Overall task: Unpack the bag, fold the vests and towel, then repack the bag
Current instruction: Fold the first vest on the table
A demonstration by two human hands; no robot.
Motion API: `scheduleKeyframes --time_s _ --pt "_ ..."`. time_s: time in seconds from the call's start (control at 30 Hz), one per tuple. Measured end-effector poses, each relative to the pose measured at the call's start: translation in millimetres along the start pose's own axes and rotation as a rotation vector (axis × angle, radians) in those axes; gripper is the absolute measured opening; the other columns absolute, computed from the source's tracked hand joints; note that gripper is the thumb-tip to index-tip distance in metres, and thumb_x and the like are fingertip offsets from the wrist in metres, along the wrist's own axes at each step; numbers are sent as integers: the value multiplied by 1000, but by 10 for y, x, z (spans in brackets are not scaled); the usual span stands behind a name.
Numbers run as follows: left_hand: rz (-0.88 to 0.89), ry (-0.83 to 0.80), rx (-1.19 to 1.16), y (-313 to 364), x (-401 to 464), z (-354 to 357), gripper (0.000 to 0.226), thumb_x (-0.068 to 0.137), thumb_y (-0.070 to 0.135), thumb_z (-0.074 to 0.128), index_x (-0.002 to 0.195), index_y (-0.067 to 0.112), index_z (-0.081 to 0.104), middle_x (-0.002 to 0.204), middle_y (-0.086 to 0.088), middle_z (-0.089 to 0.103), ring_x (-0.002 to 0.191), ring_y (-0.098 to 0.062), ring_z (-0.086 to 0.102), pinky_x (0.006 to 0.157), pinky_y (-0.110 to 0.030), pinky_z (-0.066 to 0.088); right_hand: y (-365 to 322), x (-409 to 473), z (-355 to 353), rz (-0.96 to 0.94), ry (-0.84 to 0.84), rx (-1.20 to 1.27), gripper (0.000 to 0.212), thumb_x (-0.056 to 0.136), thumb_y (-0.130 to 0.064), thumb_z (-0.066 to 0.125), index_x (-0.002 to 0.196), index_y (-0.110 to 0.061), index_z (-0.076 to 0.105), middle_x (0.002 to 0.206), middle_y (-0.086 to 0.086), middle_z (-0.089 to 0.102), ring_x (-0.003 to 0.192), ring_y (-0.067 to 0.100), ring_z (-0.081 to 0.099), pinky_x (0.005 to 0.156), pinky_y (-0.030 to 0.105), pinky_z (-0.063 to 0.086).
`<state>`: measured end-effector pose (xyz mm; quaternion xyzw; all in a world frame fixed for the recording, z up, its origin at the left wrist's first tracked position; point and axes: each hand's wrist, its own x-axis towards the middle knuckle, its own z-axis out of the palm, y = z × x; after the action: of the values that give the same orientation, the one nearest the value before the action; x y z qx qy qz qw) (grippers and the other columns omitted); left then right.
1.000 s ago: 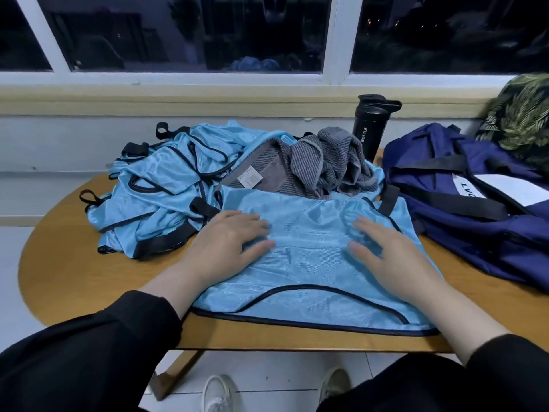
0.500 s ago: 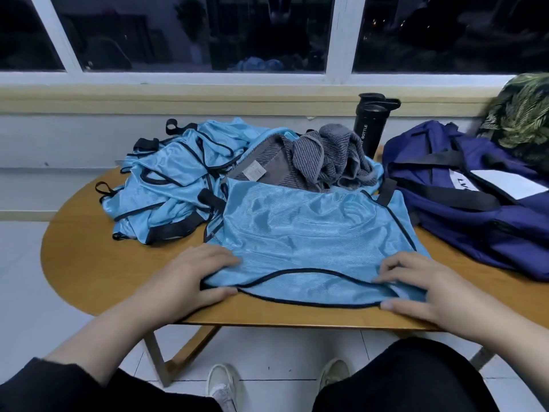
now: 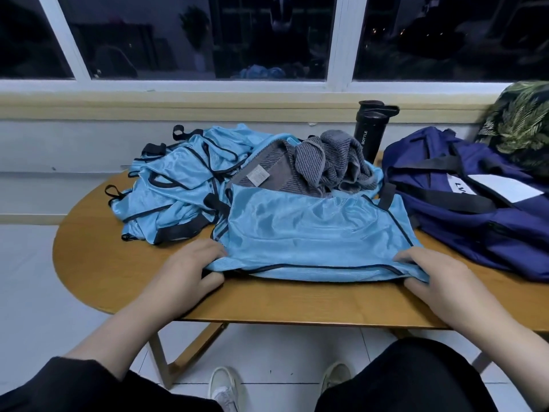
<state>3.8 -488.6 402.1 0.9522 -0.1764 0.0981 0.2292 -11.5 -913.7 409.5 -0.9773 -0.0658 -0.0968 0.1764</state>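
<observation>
While both forearms reach forward | left hand, right hand pinch vest hem corners

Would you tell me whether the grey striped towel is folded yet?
Not folded: the grey striped towel lies crumpled in a heap behind the spread light-blue vest.

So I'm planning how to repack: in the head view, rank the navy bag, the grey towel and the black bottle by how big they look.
Largest to smallest as seen:
1. navy bag, though cut off at the frame's right edge
2. grey towel, crumpled and partly hidden
3. black bottle, base hidden
</observation>
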Motion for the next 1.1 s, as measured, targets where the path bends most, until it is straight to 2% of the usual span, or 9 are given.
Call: scheduleKeyframes --time_s 0.2,0.4,0.57,0.67,0.8,0.87,0.97,1.03,1.1 --pt "-118 27 -190 39 -114 -93 11 90 25 67 79 24 67 75 9 64 76 -10 59 69 -28 44 85 -100 -129 -10 -48 224 55 83 0 74 92 -53 61 99 -29 67 94 -2 60 78 11 41" --pt "-290 139 -429 211 222 -352 8 92 17 69 84 17 72 77 -11 69 62 -16 59 64 -32 45 -128 296 -434 69 23 367 38 88 1 64 94 -36 67 75 3 69 49 10 45 49 18 34" --pt "-445 143 -570 115 914 -490 24 81 38 75 101 26 73 95 2 75 95 -24 71 82 -40 54 -216 1094 -635 252 -82 391 15 91 -19 64 96 -29 73 94 -1 77 83 17 69 71 32 51" --pt "-452 190 -105 90 1210 -395 41 99 42 62 135 24 57 118 0 63 106 -24 62 83 -37 49 -203 1468 -578 311 -138 171 30 92 -28 71 120 -17 70 118 9 70 99 25 63 80 36 48" --pt "19 439 -12 400 1104 -132 24 102 27 57 119 15 69 112 -1 67 104 -15 58 87 -27 41 -444 1352 -416 135 255 65 37 94 -30 70 127 -13 66 123 9 66 114 29 59 96 38 44" --pt "262 259 20 525 1029 135 27 99 30 52 103 14 73 99 0 71 94 -14 59 85 -28 44 -658 1090 -115 -38 259 136 22 96 -24 66 116 -16 71 113 3 70 107 26 63 93 37 46" --pt "459 54 151 475 1101 450 38 96 36 47 100 14 77 102 1 76 97 -16 65 87 -30 45 -850 888 420 -192 -18 136 23 104 -22 52 118 -12 68 123 6 69 118 26 60 106 41 45" --pt "393 -96 234 419 1190 498 47 98 45 40 121 22 74 129 5 70 121 -11 61 103 -26 38 -808 915 601 -156 -150 56 39 108 -31 40 140 -13 55 154 3 48 146 18 37 124 38 22" --pt "223 -256 293 301 1207 484 57 102 60 30 151 35 46 161 14 35 151 -5 27 123 -31 14 -660 986 612 -103 -221 -40 57 108 -48 28 159 -23 29 169 -9 17 156 8 8 128 38 4"
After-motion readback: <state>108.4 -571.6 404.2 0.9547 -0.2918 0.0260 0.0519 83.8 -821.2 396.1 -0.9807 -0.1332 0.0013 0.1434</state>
